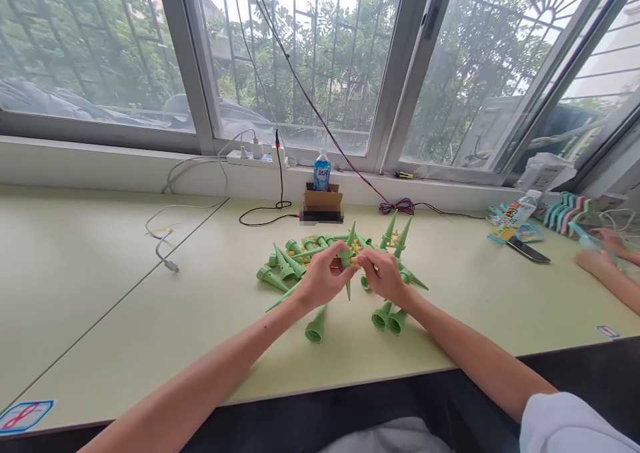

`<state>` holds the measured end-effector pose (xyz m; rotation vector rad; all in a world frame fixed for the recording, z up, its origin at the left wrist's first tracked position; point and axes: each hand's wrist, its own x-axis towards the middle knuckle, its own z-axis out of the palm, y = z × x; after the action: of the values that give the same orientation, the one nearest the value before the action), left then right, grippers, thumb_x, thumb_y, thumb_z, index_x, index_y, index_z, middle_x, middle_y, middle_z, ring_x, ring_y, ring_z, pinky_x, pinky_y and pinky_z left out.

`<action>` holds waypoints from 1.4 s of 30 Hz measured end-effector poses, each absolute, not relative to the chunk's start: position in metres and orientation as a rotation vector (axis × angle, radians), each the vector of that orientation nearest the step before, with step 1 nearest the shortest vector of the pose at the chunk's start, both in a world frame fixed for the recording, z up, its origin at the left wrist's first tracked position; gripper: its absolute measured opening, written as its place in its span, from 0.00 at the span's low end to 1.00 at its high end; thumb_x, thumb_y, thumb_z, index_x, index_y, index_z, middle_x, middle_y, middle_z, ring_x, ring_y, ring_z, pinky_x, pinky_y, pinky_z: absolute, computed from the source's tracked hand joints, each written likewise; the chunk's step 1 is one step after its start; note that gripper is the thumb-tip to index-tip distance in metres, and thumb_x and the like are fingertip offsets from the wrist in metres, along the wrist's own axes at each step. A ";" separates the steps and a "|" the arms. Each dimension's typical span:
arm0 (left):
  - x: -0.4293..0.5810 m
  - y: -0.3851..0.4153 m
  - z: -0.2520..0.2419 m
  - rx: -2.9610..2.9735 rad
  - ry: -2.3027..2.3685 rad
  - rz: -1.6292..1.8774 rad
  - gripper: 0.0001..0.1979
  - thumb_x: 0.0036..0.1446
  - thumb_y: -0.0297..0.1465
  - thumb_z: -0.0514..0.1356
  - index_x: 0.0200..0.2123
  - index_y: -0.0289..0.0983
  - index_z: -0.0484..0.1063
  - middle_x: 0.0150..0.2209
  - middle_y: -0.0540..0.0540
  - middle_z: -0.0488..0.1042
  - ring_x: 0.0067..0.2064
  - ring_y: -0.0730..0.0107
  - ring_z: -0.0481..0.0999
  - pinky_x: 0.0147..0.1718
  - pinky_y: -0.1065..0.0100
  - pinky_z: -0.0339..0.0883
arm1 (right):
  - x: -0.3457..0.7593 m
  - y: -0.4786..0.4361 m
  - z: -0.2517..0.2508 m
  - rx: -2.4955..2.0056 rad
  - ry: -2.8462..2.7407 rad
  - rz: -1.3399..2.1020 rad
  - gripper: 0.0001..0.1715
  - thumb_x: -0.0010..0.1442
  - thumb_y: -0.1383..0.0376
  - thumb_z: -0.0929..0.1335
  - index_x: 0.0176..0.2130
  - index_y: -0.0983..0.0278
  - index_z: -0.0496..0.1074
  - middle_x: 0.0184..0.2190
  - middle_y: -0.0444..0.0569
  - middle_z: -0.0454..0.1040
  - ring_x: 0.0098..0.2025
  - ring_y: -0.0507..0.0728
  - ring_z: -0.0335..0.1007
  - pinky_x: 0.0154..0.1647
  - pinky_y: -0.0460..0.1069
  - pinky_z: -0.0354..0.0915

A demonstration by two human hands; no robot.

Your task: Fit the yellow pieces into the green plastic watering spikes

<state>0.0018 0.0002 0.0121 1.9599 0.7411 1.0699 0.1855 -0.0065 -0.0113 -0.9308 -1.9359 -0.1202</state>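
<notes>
Head view: left hand (pixel 323 281) pinches a green spike (pixel 346 266) just above the spike pile (pixel 293 258) on the table (pixel 150 293); right hand (pixel 385 276) pinches a small yellow piece (pixel 356 261) against it — a loose pinch could drop it into the pile.

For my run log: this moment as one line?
left hand: grips green spike | right hand: pinches its top | pile of green spikes: behind hands on table | another person's hand: far right
</notes>
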 end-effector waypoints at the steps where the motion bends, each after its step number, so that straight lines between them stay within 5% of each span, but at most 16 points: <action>1: 0.001 0.000 0.012 1.967 0.751 1.071 0.13 0.57 0.37 0.61 0.40 0.39 0.62 0.21 0.57 0.59 0.22 0.77 0.61 0.23 0.73 0.59 | 0.185 -0.007 -0.011 -0.928 -1.932 -0.109 0.22 0.71 0.63 0.57 0.24 0.62 0.56 0.19 0.42 0.59 0.21 0.50 0.50 0.25 0.47 0.51; 21: -0.012 -0.001 0.005 2.482 0.611 1.249 0.05 0.62 0.28 0.58 0.37 0.39 0.62 0.32 0.52 0.64 0.27 0.79 0.65 0.28 0.74 0.64 | 0.169 -0.022 -0.010 -0.939 -1.760 0.488 0.26 0.70 0.54 0.58 0.23 0.62 0.58 0.17 0.40 0.57 0.20 0.49 0.51 0.23 0.47 0.51; 30: -0.012 0.006 0.007 2.383 0.660 1.265 0.06 0.59 0.29 0.60 0.39 0.38 0.64 0.35 0.50 0.68 0.24 0.81 0.67 0.25 0.74 0.68 | 0.167 -0.017 -0.010 -1.028 -1.724 0.431 0.27 0.70 0.52 0.58 0.24 0.63 0.61 0.16 0.39 0.55 0.19 0.49 0.49 0.23 0.46 0.51; 34: -0.011 0.007 0.013 2.089 0.782 1.251 0.11 0.56 0.34 0.64 0.39 0.38 0.66 0.34 0.49 0.72 0.30 0.74 0.73 0.29 0.71 0.73 | 0.168 -0.013 -0.011 -1.023 -1.719 0.369 0.26 0.70 0.53 0.57 0.26 0.63 0.64 0.15 0.39 0.54 0.19 0.49 0.49 0.21 0.46 0.51; 39: -0.010 0.005 0.028 1.657 0.715 1.239 0.16 0.54 0.41 0.65 0.34 0.37 0.64 0.31 0.51 0.72 0.24 0.75 0.73 0.22 0.71 0.72 | 0.167 -0.014 -0.011 -0.943 -1.690 0.317 0.10 0.67 0.59 0.63 0.43 0.63 0.67 0.19 0.37 0.60 0.20 0.49 0.54 0.21 0.45 0.55; 42: -0.009 0.008 0.027 1.470 0.694 1.228 0.17 0.55 0.43 0.65 0.33 0.36 0.66 0.28 0.49 0.74 0.26 0.71 0.75 0.27 0.67 0.75 | 0.164 -0.017 -0.012 -0.855 -1.823 0.334 0.18 0.65 0.62 0.64 0.54 0.61 0.64 0.27 0.41 0.70 0.22 0.48 0.62 0.24 0.44 0.62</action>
<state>-0.0093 0.0080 0.0274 1.4700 0.6943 1.2278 0.1641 -0.0170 -0.0116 -0.8553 -1.8230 0.3338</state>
